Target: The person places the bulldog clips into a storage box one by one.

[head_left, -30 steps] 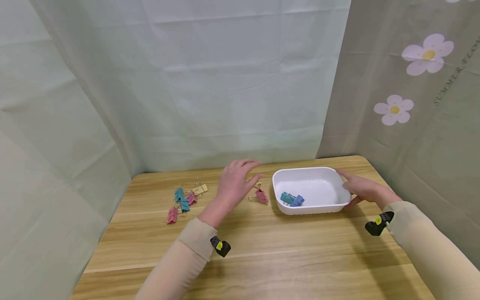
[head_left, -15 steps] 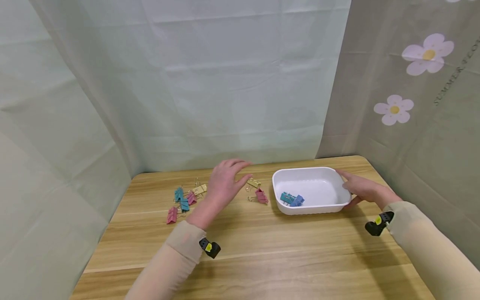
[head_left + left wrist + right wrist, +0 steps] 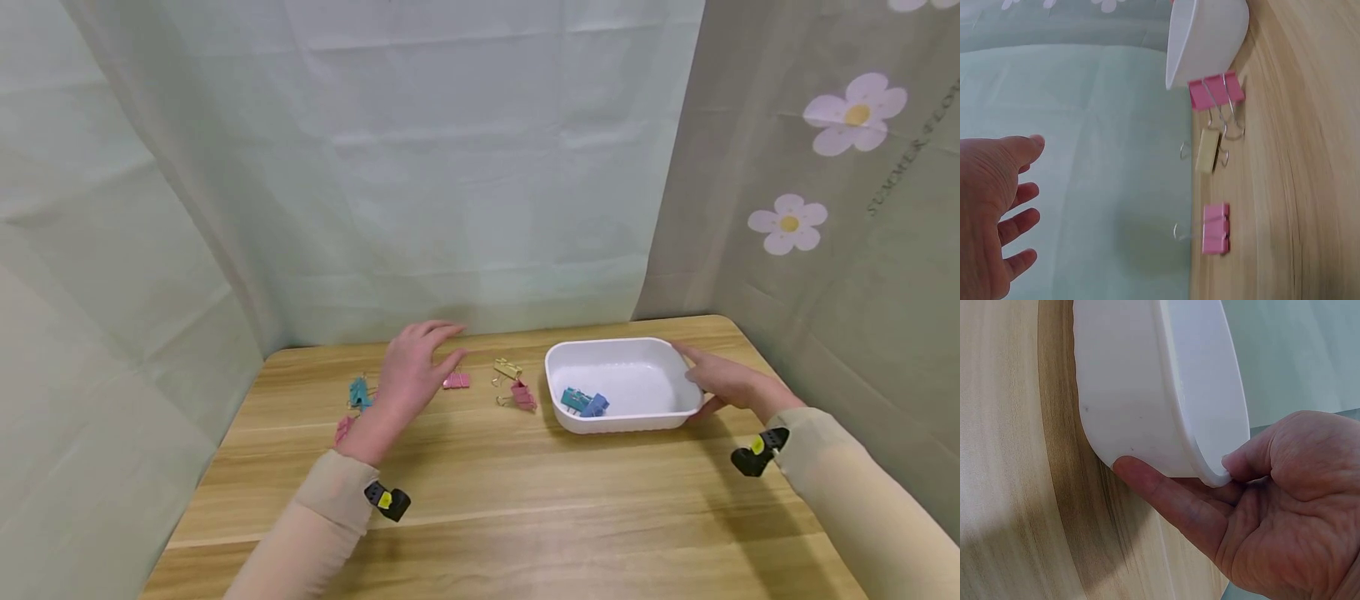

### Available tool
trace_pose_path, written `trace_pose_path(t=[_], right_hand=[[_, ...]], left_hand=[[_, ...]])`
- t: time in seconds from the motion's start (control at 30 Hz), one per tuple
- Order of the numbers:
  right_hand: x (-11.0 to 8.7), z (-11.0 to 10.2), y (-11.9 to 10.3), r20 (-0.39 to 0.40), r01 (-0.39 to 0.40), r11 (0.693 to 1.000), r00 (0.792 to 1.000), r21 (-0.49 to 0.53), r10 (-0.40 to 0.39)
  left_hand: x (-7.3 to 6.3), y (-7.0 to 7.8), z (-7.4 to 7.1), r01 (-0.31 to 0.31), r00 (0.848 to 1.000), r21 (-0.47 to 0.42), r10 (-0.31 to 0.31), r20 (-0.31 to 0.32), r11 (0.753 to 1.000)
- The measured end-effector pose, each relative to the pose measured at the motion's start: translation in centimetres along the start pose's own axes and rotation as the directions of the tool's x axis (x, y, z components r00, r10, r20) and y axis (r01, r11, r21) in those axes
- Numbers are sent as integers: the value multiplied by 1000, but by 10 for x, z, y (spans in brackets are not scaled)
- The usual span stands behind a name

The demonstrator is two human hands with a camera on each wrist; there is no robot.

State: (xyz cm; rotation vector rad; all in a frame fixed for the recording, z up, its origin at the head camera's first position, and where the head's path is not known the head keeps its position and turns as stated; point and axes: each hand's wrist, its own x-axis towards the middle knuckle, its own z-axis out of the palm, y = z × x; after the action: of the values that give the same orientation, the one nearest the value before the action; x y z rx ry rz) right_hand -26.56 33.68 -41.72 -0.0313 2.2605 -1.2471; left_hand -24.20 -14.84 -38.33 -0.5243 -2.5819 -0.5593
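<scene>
My left hand hovers over the left part of the table, fingers apart and slightly bent, holding nothing; the left wrist view agrees. Just right of it lies a pink binder clip. Beyond that are a yellow binder clip and another pink binder clip. A teal binder clip and a pink one are partly covered by my left hand and forearm. My right hand grips the end of a white plastic box, thumb at the rim and fingers against the outer wall. Inside sit a teal clip and a blue clip.
The wooden table ends at the back against a pale green curtain. At the right hangs a greyer curtain with white flowers. Both sleeves carry a small black device.
My left hand has moved left, off the yellow clip, and a pink clip has come into view beside it. My right hand and the box have stayed put.
</scene>
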Motion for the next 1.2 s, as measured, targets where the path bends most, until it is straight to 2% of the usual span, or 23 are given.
trace_pose_path(t=[0.67, 0.97, 1.2], right_hand=[[4, -3, 2, 20, -9, 999, 1000, 43, 8], [4, -4, 0, 31, -23, 998, 999, 56, 22], [3, -8, 2, 40, -20, 998, 999, 54, 18]], left_hand=[[-30, -48, -29, 55, 998, 44, -53, -38, 998], [-43, -73, -43, 151, 988, 53, -152, 9, 987], [-50, -85, -53, 166, 986, 71, -167, 23, 984]])
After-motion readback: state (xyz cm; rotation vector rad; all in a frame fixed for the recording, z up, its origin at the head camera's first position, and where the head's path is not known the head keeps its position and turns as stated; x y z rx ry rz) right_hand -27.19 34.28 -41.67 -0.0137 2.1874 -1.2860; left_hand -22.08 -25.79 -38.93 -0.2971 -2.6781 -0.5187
